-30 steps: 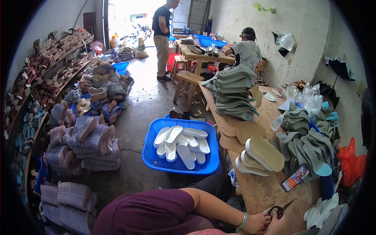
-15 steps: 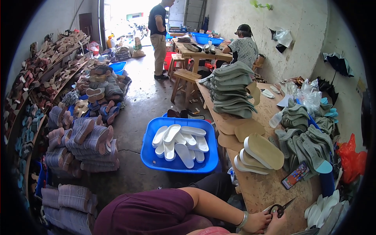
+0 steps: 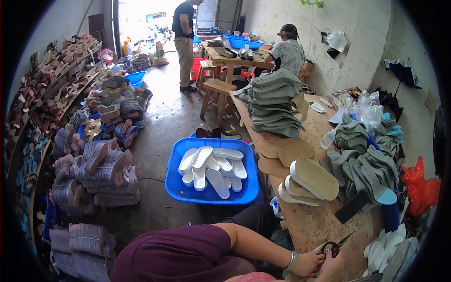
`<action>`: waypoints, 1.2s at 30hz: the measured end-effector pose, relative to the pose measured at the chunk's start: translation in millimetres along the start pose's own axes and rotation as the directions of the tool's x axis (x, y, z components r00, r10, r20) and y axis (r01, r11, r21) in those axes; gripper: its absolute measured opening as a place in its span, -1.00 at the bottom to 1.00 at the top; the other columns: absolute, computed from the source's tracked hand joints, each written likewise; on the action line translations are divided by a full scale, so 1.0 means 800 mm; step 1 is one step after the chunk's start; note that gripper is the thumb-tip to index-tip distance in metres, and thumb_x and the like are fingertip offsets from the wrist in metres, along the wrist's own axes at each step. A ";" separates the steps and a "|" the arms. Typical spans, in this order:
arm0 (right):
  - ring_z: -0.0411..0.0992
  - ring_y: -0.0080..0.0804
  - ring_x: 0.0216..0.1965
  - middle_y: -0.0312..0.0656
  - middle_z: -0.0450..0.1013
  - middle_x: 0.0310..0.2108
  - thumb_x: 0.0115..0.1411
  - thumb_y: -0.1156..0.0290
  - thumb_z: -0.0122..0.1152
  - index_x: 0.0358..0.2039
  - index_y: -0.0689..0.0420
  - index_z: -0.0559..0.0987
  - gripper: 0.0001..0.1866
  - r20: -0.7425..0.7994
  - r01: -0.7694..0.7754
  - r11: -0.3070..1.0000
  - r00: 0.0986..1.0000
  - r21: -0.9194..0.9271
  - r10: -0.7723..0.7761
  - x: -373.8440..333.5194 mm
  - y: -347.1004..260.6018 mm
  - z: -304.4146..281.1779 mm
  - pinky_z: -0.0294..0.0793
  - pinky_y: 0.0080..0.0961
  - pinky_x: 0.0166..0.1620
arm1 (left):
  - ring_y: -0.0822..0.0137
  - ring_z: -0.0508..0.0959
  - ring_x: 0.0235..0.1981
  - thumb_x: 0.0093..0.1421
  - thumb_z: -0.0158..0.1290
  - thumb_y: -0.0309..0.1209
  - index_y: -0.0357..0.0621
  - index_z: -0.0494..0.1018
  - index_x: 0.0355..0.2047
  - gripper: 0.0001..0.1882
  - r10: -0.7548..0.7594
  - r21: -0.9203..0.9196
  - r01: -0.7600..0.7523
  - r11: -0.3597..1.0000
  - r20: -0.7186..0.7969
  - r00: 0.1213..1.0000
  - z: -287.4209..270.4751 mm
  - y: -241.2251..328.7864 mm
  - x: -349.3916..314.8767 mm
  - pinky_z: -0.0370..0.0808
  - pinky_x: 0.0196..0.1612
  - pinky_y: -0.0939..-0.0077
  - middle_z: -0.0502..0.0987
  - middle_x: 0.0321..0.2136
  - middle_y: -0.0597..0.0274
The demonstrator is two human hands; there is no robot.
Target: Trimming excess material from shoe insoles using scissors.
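Bare counter [image 3: 306,223] is left beside metal scissors [image 3: 338,244], pinched by the right hand [image 3: 331,265]. The left hand's [image 3: 307,263] grip is hidden.

Took most light from the open doorway [image 3: 145,33] at eleven o'clock, burning out there to near white and losing the detail outside. Threw pale glare across the concrete floor [image 3: 162,89] toward ten o'clock, then sank into dull grey shade around seven. Fell softer and more evenly on the whitish wall [image 3: 359,70] at two o'clock; glinted on the clear plastic bags [image 3: 369,110] just past it. Showed the scissors [image 3: 334,247] between four and five o'clock readably, without obvious motion blur. Softened fine texture toward twelve. Bowed the wooden tabletop [image 3: 305,230] toward five o'clock, and darkened to black in every corner.
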State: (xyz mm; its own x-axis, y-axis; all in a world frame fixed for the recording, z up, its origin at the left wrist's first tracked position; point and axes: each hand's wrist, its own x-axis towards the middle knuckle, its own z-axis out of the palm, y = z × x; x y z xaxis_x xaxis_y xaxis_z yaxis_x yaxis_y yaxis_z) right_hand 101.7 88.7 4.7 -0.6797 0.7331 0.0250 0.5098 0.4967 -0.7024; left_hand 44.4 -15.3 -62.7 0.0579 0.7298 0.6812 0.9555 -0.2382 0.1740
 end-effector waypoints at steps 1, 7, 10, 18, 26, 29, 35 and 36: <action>0.52 -0.14 -0.24 0.03 0.53 -0.23 0.09 0.31 0.26 -0.10 0.31 0.52 -0.59 -0.015 0.088 0.994 0.996 0.063 -0.087 0.012 0.008 0.004 0.47 -0.27 -0.16 | 0.05 0.33 -0.01 0.11 0.00 -0.08 -0.23 0.56 -0.37 -0.59 -0.133 -0.140 0.133 0.981 0.010 0.991 0.005 0.004 0.001 0.18 0.11 0.08 0.48 -0.19 0.02; 0.52 -0.33 -0.35 -0.04 0.56 -0.34 0.16 0.42 0.23 -0.19 0.35 0.53 -0.73 -0.028 0.178 0.974 0.984 0.143 -0.176 0.015 -0.003 0.008 0.49 -0.37 -0.25 | 0.10 0.38 -0.17 -0.03 0.10 -0.20 -0.20 0.52 -0.43 -0.70 -0.189 -0.068 0.208 0.976 0.222 0.957 -0.019 0.003 -0.001 0.42 -0.15 0.22 0.44 -0.26 0.07; 0.53 -0.43 -0.42 -0.14 0.57 -0.46 0.13 0.40 0.28 -0.31 0.31 0.57 -0.78 -0.182 0.201 0.966 0.968 0.161 -0.171 0.039 0.005 0.003 0.48 -0.45 -0.31 | 0.12 0.42 -0.20 0.02 0.05 -0.11 -0.07 0.58 -0.54 -0.69 -0.133 0.201 0.092 0.975 0.200 0.971 -0.028 -0.010 -0.005 0.33 -0.09 0.14 0.49 -0.41 0.21; 0.51 -0.60 -0.38 -0.27 0.56 -0.41 0.15 0.49 0.26 -0.25 0.25 0.57 -0.84 -0.298 0.271 0.846 0.944 0.460 -0.141 0.018 0.013 -0.047 0.45 -0.64 -0.28 | 0.01 0.35 0.04 0.10 -0.04 0.20 -0.33 0.46 -0.14 -0.27 -0.137 0.157 0.110 0.981 0.177 0.975 -0.030 -0.007 0.003 0.17 0.19 0.08 0.43 -0.14 -0.07; 0.55 -0.20 -0.32 -0.08 0.56 -0.32 0.11 0.54 0.22 -0.17 0.15 0.58 -0.76 -0.087 0.494 0.850 0.853 -0.180 -0.514 0.014 0.023 0.008 0.51 -0.40 -0.21 | 0.04 0.34 0.06 0.11 -0.05 0.20 -0.36 0.45 -0.09 -0.24 -0.148 0.116 0.127 0.985 0.201 0.968 -0.039 0.000 0.002 0.16 0.21 0.13 0.42 -0.11 -0.05; 0.51 0.02 -0.35 -0.02 0.54 -0.37 0.08 0.54 0.22 -0.22 0.16 0.59 -0.79 -0.163 0.557 0.790 0.781 -0.255 -0.603 0.052 0.021 0.016 0.50 -0.31 -0.23 | 0.05 0.34 0.04 0.10 -0.04 0.20 -0.35 0.45 -0.09 -0.24 -0.128 0.096 0.109 0.989 0.215 0.968 -0.046 -0.004 0.007 0.17 0.21 0.15 0.41 -0.12 -0.02; 0.55 -0.46 -0.40 -0.19 0.56 -0.49 0.11 0.48 0.27 -0.25 0.29 0.55 -0.80 -0.280 0.097 0.971 0.959 0.219 -0.033 0.095 0.048 -0.002 0.49 -0.55 -0.29 | 0.07 0.33 0.03 0.08 -0.01 0.20 -0.35 0.46 -0.11 -0.25 -0.153 0.046 0.146 0.988 0.256 0.955 -0.050 -0.007 0.011 0.18 0.20 0.18 0.41 -0.12 -0.02; 0.51 -0.66 -0.36 -0.25 0.55 -0.48 0.14 0.50 0.26 -0.28 0.32 0.55 -0.83 -0.367 0.112 0.936 0.930 0.335 0.020 0.087 0.053 -0.004 0.46 -0.66 -0.30 | 0.07 0.33 0.04 0.08 -0.01 0.20 -0.34 0.46 -0.11 -0.25 -0.146 0.047 0.138 0.989 0.248 0.958 -0.051 -0.008 0.009 0.17 0.20 0.18 0.41 -0.12 -0.03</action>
State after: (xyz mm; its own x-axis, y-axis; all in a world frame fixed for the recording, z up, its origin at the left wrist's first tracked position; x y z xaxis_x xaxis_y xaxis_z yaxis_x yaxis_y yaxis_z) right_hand 77.9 162.1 -21.0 -0.4282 0.8624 0.2702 0.2244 0.3911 -0.8926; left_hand 27.2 -34.7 -29.5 -0.0119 0.8927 0.4505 0.9669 -0.1046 0.2329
